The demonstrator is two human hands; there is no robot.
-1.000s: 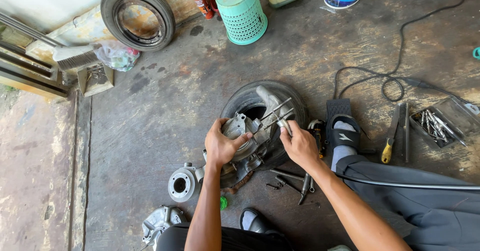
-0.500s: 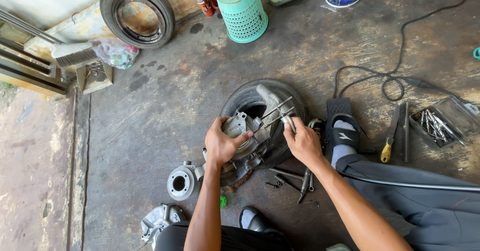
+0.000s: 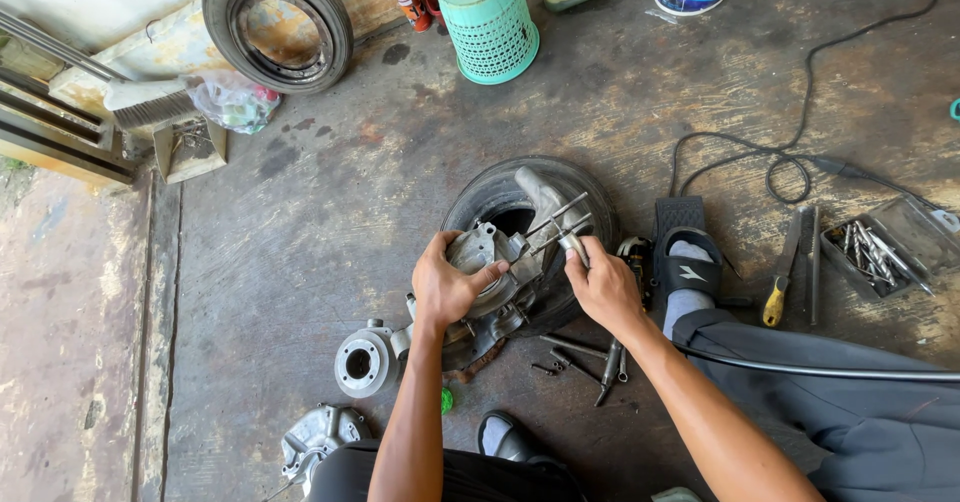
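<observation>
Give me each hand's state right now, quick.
Left hand: closed, gripping the grey metal engine casing that rests on the small tyre.
Right hand: closed, fingers pinched on a metal stud of the casing.

A teal basket [image 3: 487, 22] is standing near a spare tyre [image 3: 278, 24], while a yellow-handled screwdriver [image 3: 781, 282] is lying beside a clear screw tray [image 3: 885, 247]

Single view, worn on the head, looking almost straight down onto a concrete floor [image 3: 300, 262]. Close enough to fill the lower middle with both forearms, left hand [image 3: 447, 287] and right hand [image 3: 603, 287] meeting on an engine case [image 3: 490, 262] near centre. Top edge reaching a wall base with a tyre [image 3: 277, 24] and basket [image 3: 487, 22]; right edge catching a cable [image 3: 800, 112]. No second view to overlap.
</observation>
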